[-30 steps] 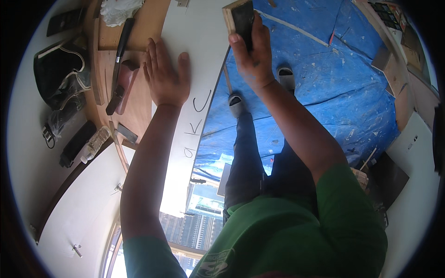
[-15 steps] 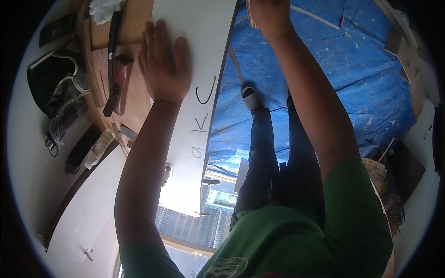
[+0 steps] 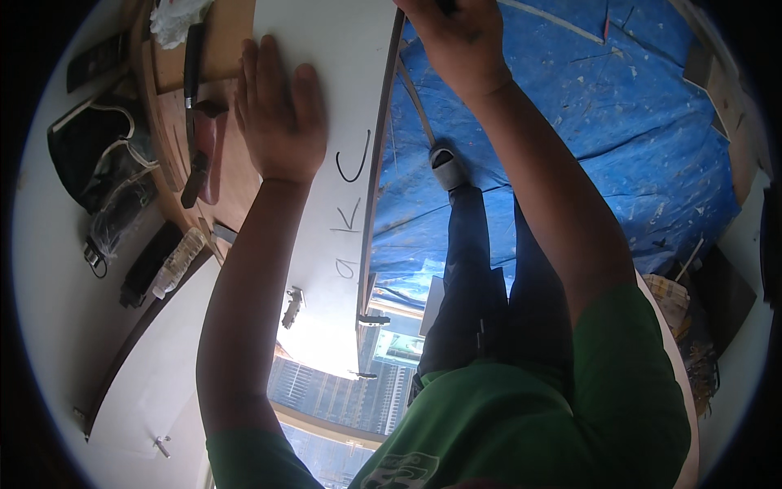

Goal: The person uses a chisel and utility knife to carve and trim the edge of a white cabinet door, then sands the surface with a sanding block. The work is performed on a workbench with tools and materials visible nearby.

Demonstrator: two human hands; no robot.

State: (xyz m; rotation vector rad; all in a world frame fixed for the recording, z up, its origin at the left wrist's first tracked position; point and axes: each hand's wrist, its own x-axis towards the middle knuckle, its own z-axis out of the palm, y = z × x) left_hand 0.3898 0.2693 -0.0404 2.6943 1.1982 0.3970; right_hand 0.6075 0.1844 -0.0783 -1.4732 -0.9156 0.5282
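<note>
A long white panel (image 3: 330, 98) with dark handwritten marks stretches away from me. My left hand (image 3: 283, 122) lies flat on it near its left edge, fingers stretched out and holding nothing. At the panel's right edge, near the top of the picture, is my right hand (image 3: 468, 53), its fingers curled. Something dark shows at that hand, partly cut off by the frame, so I cannot make out what it is. Metal hinges (image 3: 292, 308) are fixed to the panel's near part.
Left of the panel, a black-handled tool (image 3: 193, 69) lies by a reddish-brown object (image 3: 213, 151) on wooden boards. Farther left are a black bag-like item (image 3: 81, 147) and a clear plastic bottle (image 3: 179, 262). A blue tarp (image 3: 586, 147) covers the floor at right.
My right hand has moved left and nearer, to the panel's right edge. A pale wooden piece seen beside it earlier is out of sight. My left hand stays flat on the panel.
</note>
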